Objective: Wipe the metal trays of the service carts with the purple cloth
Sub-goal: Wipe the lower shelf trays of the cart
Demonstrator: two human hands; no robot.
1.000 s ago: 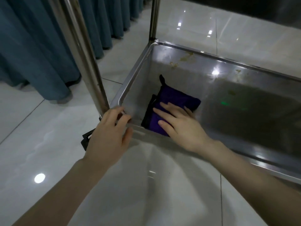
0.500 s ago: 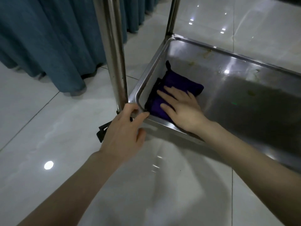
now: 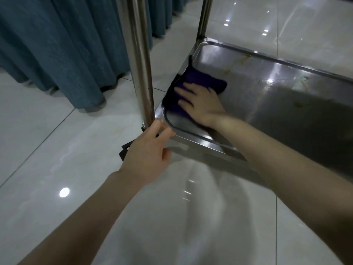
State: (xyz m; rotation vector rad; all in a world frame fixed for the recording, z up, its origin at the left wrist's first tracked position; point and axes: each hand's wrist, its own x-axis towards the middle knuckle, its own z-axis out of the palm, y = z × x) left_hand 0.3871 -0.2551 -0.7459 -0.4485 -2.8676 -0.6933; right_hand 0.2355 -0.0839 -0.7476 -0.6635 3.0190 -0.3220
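Right hand (image 3: 200,104) is the working grip: palm down, fingers straight and slightly spread, pressing the purple cloth (image 3: 202,79) flat onto the floor of the metal tray (image 3: 267,104). The cloth sits bunched against the tray's left wall, its far edge poking out past the fingertips. The left hand (image 3: 147,150) holds the tray's near left corner at the foot of the cart post (image 3: 141,64), fingers curled over the rim and thumb below, apparently to steady the cart.

From the cloth, the unwiped metal lies to the right and farther away. The tray's long axis runs off rightward, and brownish stains (image 3: 229,70) sit just beyond the cloth near the far wall. Only the right hand is placed to reach them, so a sweep right along that axis looks like the natural stroke.

Compared with half a second ago, the cloth and right hand have slid away from the near rim, leaving a strip of bare metal in the corner. The left hand has kept its hold.
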